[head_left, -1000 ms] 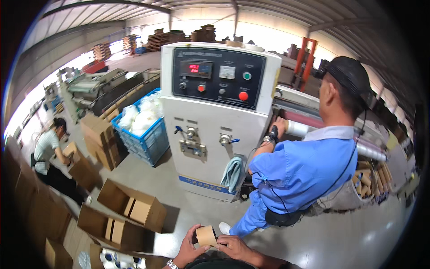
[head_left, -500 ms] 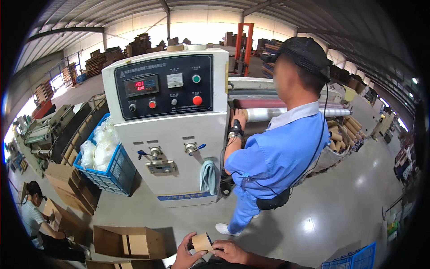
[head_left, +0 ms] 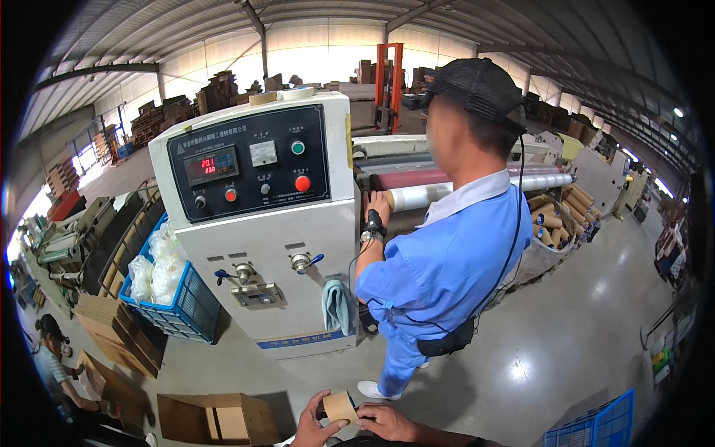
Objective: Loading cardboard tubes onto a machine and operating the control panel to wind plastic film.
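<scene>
Low in the view, a short brown cardboard tube (head_left: 340, 408) is held between my two hands. The fingers and thumb of my left hand (head_left: 316, 423) curve round its left side. My right hand (head_left: 389, 422) grips its right edge, where a dark opening partly shows. Whether the tube carries tape or film cannot be made out. An open cardboard box (head_left: 171, 419) stands on the floor to the left of my hands. Ahead, a co-worker in blue (head_left: 454, 253) stands at a machine, one hand on a roll of clear film (head_left: 417, 197).
A white machine cabinet (head_left: 264, 235) with a control panel stands ahead. Left of it is a blue crate (head_left: 182, 316) of clear plastic, beside folded cardboard (head_left: 112, 320). Another person (head_left: 59, 372) bends over boxes at far left. Another blue crate (head_left: 596, 425) is at lower right.
The view has turned slightly, so the cabinet and co-worker sit further left. My hands keep hold of the tube with little change. The person at far left has shifted posture.
</scene>
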